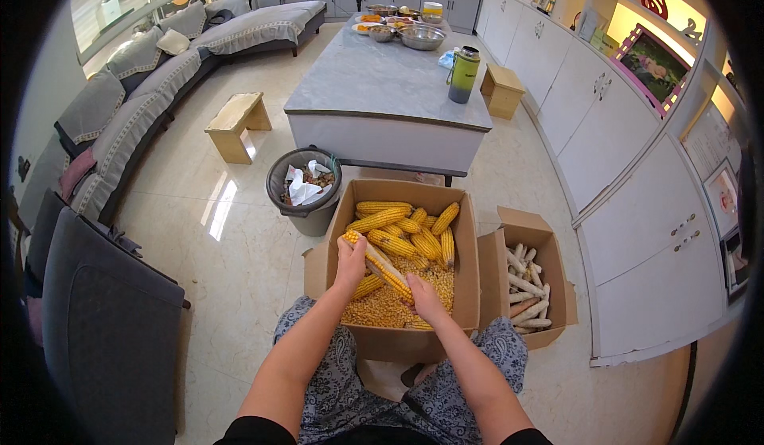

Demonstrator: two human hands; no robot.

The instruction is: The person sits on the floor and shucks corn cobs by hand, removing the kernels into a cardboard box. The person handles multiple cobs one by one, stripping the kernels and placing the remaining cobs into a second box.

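Observation:
A partly shelled ear of yellow corn [387,271] is held slantwise over a large cardboard box [412,337]. My left hand [352,261] grips its upper left end, and my right hand [425,297] holds the lower right end. Along one side of the ear the pale cob is bare, while rows of kernels remain beside it. Whole yellow ears [391,243] fill the far part of the box. Loose corn kernels [376,312] cover the near part, below my hands. Bare corncobs [525,284] lie in a smaller cardboard box [549,248] to the right.
A grey trash bin [313,221] with paper and scraps stands at the large box's left. Beyond is a grey-topped table [364,81] with metal bowls [421,36] and a green bottle [464,75]. Wooden stools [236,114] flank it. White cabinets [644,230] line the right; sofas [143,93] line the left.

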